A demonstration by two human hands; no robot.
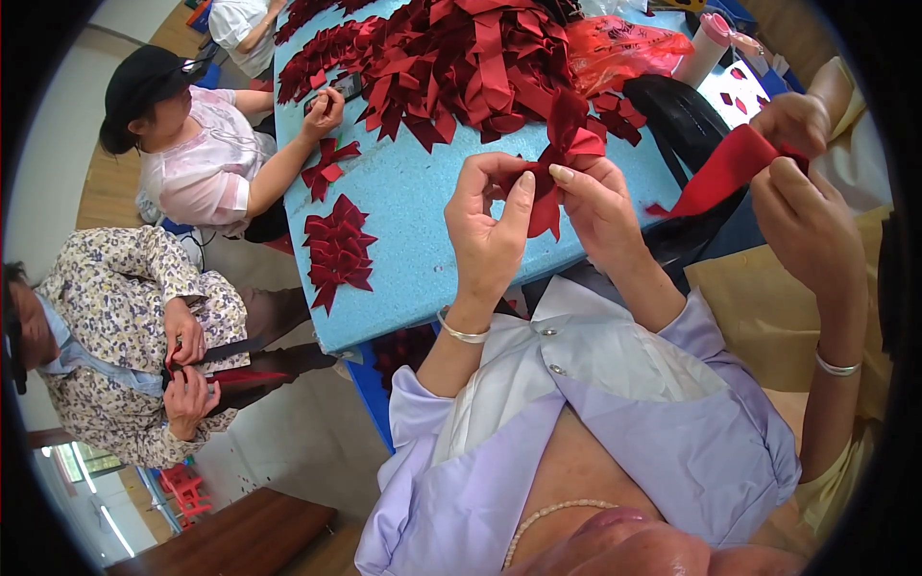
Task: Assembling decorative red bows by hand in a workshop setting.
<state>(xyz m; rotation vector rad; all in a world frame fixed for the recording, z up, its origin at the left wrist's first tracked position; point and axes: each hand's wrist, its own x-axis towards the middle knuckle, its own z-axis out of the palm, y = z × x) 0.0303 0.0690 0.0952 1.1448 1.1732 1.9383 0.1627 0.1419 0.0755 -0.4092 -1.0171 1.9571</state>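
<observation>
Over the near edge of the blue table, a dark red ribbon bow [570, 134] is pinched between my two hands. My left hand [490, 226] grips its left side with thumb and forefinger, and my right hand [605, 216] presses the right side close to the middle. The thumbs are nearly together at the bow's centre, with a ribbon tail hanging below. My fingers partly hide the centre. To the left on the table lies a small stack of finished-looking red bows [339, 248], and a single bow [329, 168] lies beyond it.
A large heap of red bows [471, 67] covers the far part of the blue table [403, 206]. Near it are a red plastic bag [624, 53] and a pink-topped cup [706, 48]. A person at right handles wide red ribbon [725, 173]; people at left also work with ribbon.
</observation>
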